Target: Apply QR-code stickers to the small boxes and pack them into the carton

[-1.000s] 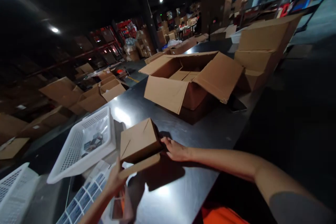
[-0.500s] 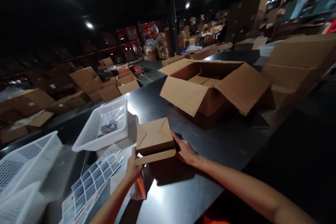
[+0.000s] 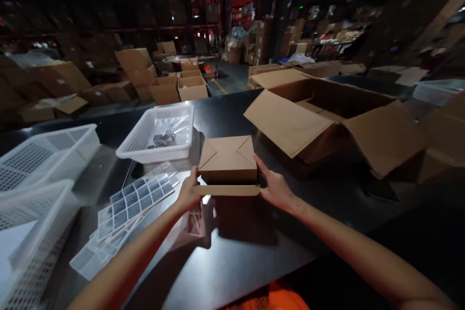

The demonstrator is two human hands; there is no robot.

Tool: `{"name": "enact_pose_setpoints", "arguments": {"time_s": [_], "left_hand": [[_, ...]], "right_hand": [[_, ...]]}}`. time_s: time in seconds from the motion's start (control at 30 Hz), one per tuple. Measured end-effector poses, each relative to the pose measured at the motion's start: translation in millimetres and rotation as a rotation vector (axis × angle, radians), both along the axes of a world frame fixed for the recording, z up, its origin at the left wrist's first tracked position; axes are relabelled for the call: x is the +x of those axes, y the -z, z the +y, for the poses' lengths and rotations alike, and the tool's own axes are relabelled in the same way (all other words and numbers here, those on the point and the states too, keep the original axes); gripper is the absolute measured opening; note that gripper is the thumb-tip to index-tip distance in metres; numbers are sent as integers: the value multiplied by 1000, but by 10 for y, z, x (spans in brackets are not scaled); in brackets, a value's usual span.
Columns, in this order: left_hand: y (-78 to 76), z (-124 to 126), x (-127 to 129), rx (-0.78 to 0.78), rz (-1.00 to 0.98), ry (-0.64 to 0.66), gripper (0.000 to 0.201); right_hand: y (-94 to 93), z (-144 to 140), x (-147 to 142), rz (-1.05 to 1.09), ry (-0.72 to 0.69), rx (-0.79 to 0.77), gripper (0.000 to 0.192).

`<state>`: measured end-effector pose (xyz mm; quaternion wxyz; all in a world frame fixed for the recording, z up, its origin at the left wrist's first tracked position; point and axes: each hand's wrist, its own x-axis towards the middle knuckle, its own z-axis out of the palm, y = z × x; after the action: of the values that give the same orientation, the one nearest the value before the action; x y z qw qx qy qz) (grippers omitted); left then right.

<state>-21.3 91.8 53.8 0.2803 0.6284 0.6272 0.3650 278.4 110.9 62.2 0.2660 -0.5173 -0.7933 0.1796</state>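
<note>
Small brown box (image 3: 228, 163) held just above the black table (image 3: 254, 261), long axis left to right. Left hand (image 3: 189, 193) gripping its left end, right hand (image 3: 276, 188) spread on its right end (both equally near). Open carton (image 3: 327, 121) to the right, beyond.

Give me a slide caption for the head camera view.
Both hands, left hand and right hand, hold a small cardboard box above a black table.

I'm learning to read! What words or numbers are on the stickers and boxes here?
None can be read.
Sticker sheets beside the left hand: print too small and blurred.
Small cardboard box held between both hands, right hand: plain, no writing.
Big open carton: no writing shows.
Far-off boxes: labels too blurred.
</note>
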Motion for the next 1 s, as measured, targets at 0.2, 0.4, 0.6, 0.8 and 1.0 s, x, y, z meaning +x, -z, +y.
{"name": "enact_pose_setpoints", "arguments": {"time_s": [0.2, 0.4, 0.6, 0.8, 1.0], "left_hand": [[-51, 71, -22, 8, -122, 13, 61], [-75, 146, -58, 15, -181, 47, 65], [-2, 184, -61, 53, -151, 50, 63], [-27, 170, -27, 114, -185, 37, 65], [-105, 222, 3, 193, -169, 28, 63]], "right_hand": [[-205, 126, 27, 24, -57, 70, 94], [-272, 193, -3, 19, -52, 96, 95], [-102, 124, 29, 7, 27, 201, 86], [-15, 132, 123, 113, 27, 301, 92], [-81, 191, 144, 120, 2, 256, 103]]}}
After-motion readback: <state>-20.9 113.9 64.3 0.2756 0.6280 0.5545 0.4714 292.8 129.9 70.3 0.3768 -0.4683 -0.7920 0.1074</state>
